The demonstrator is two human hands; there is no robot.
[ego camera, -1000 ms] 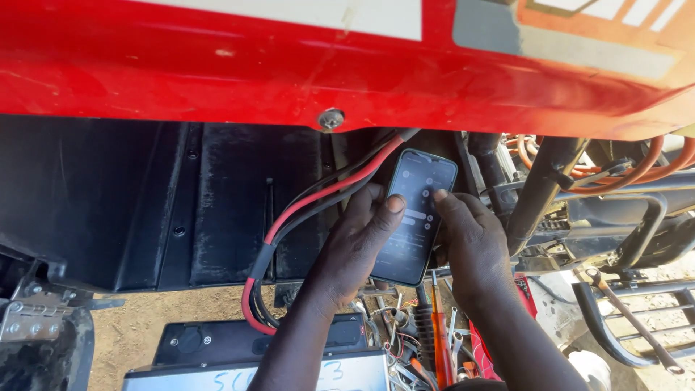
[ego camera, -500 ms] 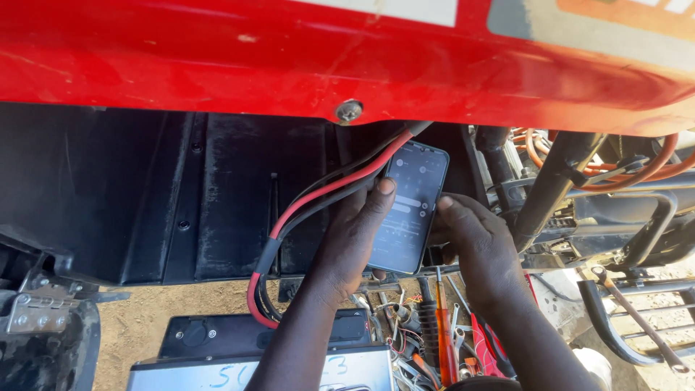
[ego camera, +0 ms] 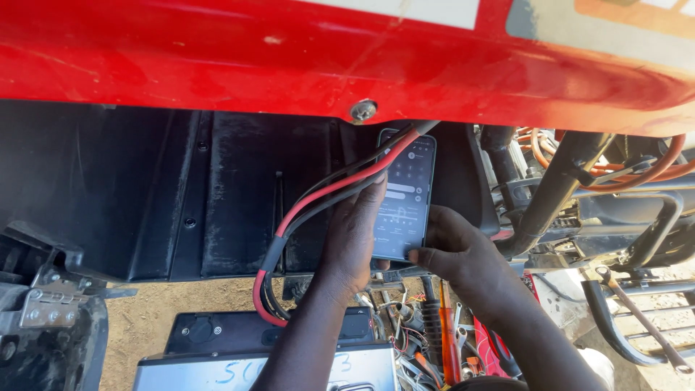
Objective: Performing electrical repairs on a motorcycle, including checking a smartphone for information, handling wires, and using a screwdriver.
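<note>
A dark smartphone (ego camera: 403,199) with a lit screen stands upright against the black panel (ego camera: 181,195) under the red body (ego camera: 289,58). My left hand (ego camera: 353,235) grips its left edge, thumb near the screen. My right hand (ego camera: 460,253) holds its lower right corner, fingers curled under the bottom edge. A red cable and black cables (ego camera: 318,199) run diagonally across the phone's top and past my left hand.
A bolt (ego camera: 363,110) sits in the red body's lower lip. Below lie a black and silver battery box (ego camera: 239,355), loose wires and orange-handled tools (ego camera: 434,340). Black metal frame tubes (ego camera: 557,188) and orange cables (ego camera: 651,166) are at right. Sandy ground shows underneath.
The phone has been pushed higher, partly behind the cables. My right hand has slid from the phone's right side to its lower corner. The view shifted slightly.
</note>
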